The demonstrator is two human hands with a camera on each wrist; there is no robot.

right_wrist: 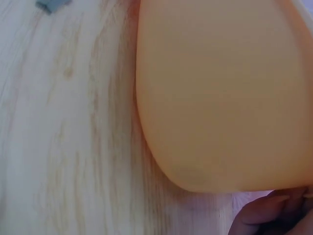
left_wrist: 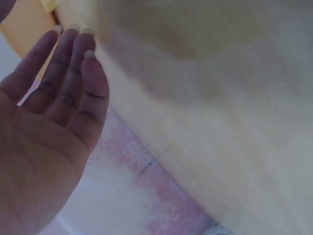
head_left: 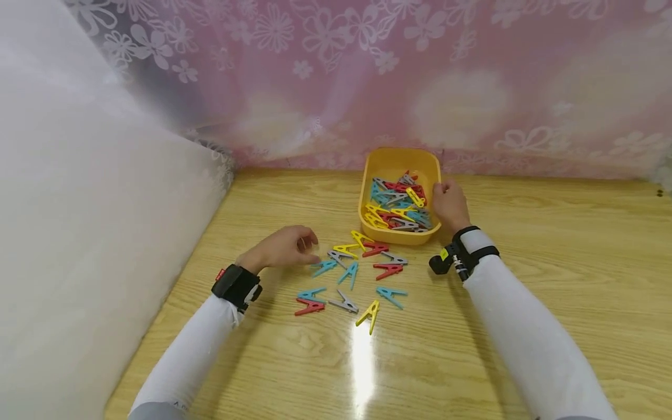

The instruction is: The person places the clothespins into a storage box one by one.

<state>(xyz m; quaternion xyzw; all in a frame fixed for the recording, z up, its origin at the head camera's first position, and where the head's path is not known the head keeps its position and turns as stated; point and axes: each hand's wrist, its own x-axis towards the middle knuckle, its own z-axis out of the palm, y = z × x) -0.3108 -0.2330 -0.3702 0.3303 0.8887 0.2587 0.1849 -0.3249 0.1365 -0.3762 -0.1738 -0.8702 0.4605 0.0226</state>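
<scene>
My right hand (head_left: pixel 450 204) grips the right rim of a yellow plastic tub (head_left: pixel 401 236), with its fingers curled at the edge. Inside the tub lies a heap of red, blue, grey and yellow clothespins (head_left: pixel 396 198). In the right wrist view the tub's smooth outer wall (right_wrist: pixel 220 98) fills much of the picture, with curled fingers (right_wrist: pixel 259 215) at its lower edge. My left hand (head_left: pixel 286 245) hovers left of the loose clothespins, fingers gently bent and holding nothing. Its fingertips are close to a blue clothespin (head_left: pixel 324 266). The left wrist view shows the bare palm (left_wrist: pixel 44 152).
Several loose clothespins, among them a yellow one (head_left: pixel 369 316), a grey one (head_left: pixel 344 302) and a red one (head_left: pixel 310 307), are scattered on the wooden table (head_left: pixel 551 280) in front of the tub. A pink flowered curtain (head_left: pixel 336 76) hangs behind; a white wall (head_left: pixel 94 192) stands at left.
</scene>
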